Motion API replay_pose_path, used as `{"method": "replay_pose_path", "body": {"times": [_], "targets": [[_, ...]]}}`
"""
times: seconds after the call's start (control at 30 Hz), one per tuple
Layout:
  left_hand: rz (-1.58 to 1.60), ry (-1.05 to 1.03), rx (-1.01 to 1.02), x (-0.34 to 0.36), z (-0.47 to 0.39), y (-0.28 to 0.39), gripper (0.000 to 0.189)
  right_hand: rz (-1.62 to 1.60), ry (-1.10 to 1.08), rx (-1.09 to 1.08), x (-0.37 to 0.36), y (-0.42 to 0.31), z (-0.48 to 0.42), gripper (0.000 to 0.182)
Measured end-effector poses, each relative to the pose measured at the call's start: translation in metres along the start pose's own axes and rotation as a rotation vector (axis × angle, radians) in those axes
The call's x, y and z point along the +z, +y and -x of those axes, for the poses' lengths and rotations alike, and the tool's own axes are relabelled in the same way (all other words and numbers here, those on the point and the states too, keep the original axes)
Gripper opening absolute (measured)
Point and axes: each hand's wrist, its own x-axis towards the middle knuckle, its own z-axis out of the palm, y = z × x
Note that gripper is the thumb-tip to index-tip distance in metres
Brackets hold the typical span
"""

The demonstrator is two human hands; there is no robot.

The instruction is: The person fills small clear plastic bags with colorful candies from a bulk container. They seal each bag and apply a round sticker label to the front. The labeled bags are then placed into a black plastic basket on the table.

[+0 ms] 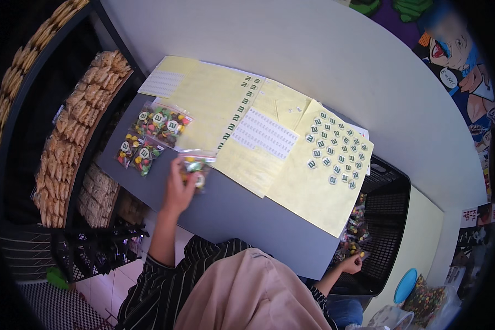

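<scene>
My left hand (177,189) grips a small zip-top plastic bag of colourful candies (196,163) above the grey table (231,206). A round white sticker shows near my thumb on that bag. Several similar stickered bags (159,123) lie together at the table's left side. Over at the right, my right hand (350,264) reaches into a black plastic crate (390,231) and pinches the edge of a candy bag (362,253). More candy bags (357,227) are inside the crate, partly hidden by the table edge. A yellowish sheet (309,202) carries many round stickers near the crate.
Other sticker sheets (206,99) cover the table's back, against a pale wall (247,37). A dark rack (136,68) with bagged snacks (82,111) stands at left. Beyond the crate are a blue lid (405,285) and a large clear bag of candies (425,299).
</scene>
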Motion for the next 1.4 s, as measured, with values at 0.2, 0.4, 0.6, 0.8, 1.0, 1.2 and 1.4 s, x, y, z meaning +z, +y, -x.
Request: {"method": "replay_pose_path", "body": {"times": [0.2,0.4,0.6,0.8,1.0,1.2,1.4], "targets": [[-0.645,-0.122,0.084,-0.081,-0.012,-0.027,0.040,-0.151,0.281,-0.118,-0.067,-0.095,-0.026,0.027],[-0.578,-0.086,0.046,-0.087,-0.022,-0.051,0.043,-0.467,0.260,-0.112,-0.121,-0.186,-0.025,0.022],[-0.532,-0.034,0.134,-0.092,-0.021,-0.039,0.051,-0.669,0.172,-0.186,-0.151,-0.215,-0.006,0.014],[-0.618,-0.066,0.173,-0.088,-0.018,-0.051,0.055,-0.737,0.107,-0.160,-0.174,-0.260,0.021,0.011],[-0.543,0.040,0.212,-0.083,-0.020,-0.031,0.075,-0.973,-0.101,-0.124,-0.176,-0.298,0.056,0.004],[0.519,-0.430,0.320,-0.024,-0.029,0.014,0.078,-1.063,-0.905,-0.260,-0.195,-0.370,0.146,0.006],[0.852,-0.834,0.143,0.050,-0.041,0.044,0.057,-1.152,-1.276,-0.352,-0.192,-0.419,0.182,0.029]]}}
